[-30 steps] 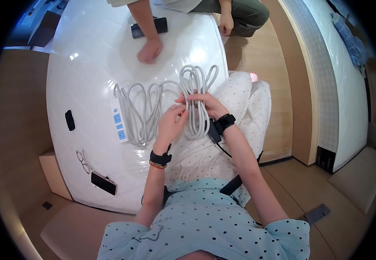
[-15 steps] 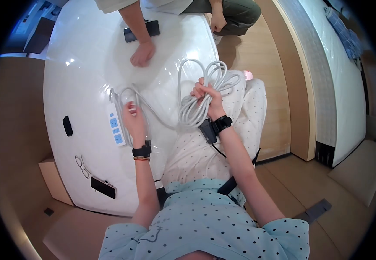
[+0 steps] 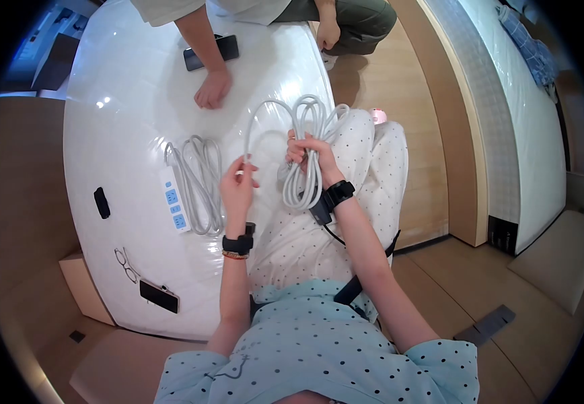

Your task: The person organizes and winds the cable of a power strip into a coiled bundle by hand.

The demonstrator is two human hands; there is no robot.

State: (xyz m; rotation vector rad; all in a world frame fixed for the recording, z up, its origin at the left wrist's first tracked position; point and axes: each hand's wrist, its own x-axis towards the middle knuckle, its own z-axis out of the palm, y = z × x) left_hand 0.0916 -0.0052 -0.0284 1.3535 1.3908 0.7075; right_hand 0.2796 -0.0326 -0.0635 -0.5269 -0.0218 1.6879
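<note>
Over the near edge of the spotted trousers (image 3: 292,252), the right hand (image 3: 313,149) grips the coiled cord (image 3: 312,176) in a fist, fingers wrapped around the middle of the bundle and fingertips curled back toward the palm. Loops stand out beyond the knuckles and hang below the hand. The right forearm slants forward and inward, a black band (image 3: 339,194) at its wrist.

Above the mattress (image 3: 124,135), the left hand (image 3: 237,187) points almost straight ahead, back of the hand up, fingers bent and thumb to the inner side. Its grip is narrow: the fingertips pinch a single strand, which arcs over from the coil. Where that strand runs past the fingers cannot be told.

More of the cord lies in long loops on the mattress, just beside the power strip (image 3: 175,205). Left of the strip is a black case (image 3: 102,203); nearer the body lie glasses (image 3: 126,266) and a phone (image 3: 159,296). Across the mattress, a co-worker's hand (image 3: 213,89) rests loosely curled.
</note>
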